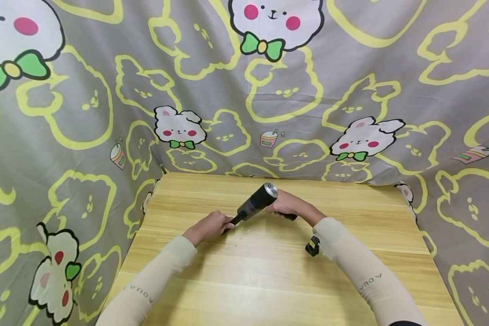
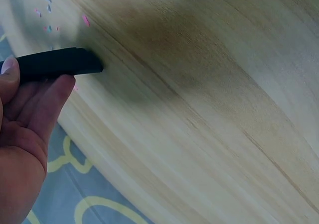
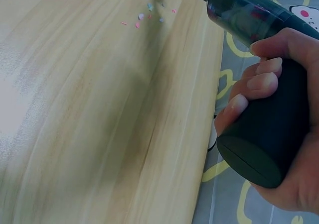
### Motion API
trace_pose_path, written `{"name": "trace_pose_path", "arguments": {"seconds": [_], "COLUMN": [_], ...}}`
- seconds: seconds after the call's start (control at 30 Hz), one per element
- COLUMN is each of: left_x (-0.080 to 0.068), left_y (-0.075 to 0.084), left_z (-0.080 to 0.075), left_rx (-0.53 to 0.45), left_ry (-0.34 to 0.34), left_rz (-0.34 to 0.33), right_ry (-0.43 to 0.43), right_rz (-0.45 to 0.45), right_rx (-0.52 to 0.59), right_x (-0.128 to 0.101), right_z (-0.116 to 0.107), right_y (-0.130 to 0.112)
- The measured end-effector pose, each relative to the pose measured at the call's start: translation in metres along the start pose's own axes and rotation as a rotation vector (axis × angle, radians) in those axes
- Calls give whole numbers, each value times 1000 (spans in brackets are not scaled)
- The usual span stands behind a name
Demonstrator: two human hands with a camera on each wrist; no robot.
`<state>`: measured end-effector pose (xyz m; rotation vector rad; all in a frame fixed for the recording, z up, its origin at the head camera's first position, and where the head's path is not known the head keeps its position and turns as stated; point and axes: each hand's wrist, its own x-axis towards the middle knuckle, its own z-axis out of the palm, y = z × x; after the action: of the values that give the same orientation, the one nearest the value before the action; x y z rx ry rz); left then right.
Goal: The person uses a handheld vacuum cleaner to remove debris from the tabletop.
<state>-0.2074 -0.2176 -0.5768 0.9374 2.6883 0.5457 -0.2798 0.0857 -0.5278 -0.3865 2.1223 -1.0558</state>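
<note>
A black handheld vacuum cleaner with a see-through dust chamber is held tilted above the table. My right hand grips its thick black handle, fingers wrapped round it. At the other end, my left hand pinches the narrow black nozzle between thumb and fingers, low over the wood. Small pink and blue paper scraps lie scattered near the nozzle; the left wrist view also shows scraps beside it.
The wooden table has a patterned grey curtain along its back and sides. A small black device sits at the right wrist, by the sleeve cuff.
</note>
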Motion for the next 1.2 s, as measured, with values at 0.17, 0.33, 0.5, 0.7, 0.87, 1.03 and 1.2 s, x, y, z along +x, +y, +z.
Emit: {"name": "trace_pose_path", "arguments": {"seconds": [0.17,0.33,0.5,0.7,0.87,1.03,1.2], "left_x": [-1,-2,-3,-3,-2,-1,-2], "left_y": [0,0,0,0,-1,0,1], "left_z": [0,1,2,1,1,1,1], "left_rx": [21,27,17,7,8,14,27], "left_ry": [5,14,23,17,12,9,21], "left_rz": [9,24,24,6,-5,5,24], "right_ry": [-4,-2,1,-11,-41,-51,-43], "right_rz": [-9,-12,-13,-6,2,0,-10], "right_rx": [-3,-18,-29,-36,2,12,19], "right_x": [-1,-1,1,2,1,1,3], "right_z": [0,0,-1,-3,-4,-4,-4], "right_y": [-2,-2,-3,-4,-3,-1,2]}}
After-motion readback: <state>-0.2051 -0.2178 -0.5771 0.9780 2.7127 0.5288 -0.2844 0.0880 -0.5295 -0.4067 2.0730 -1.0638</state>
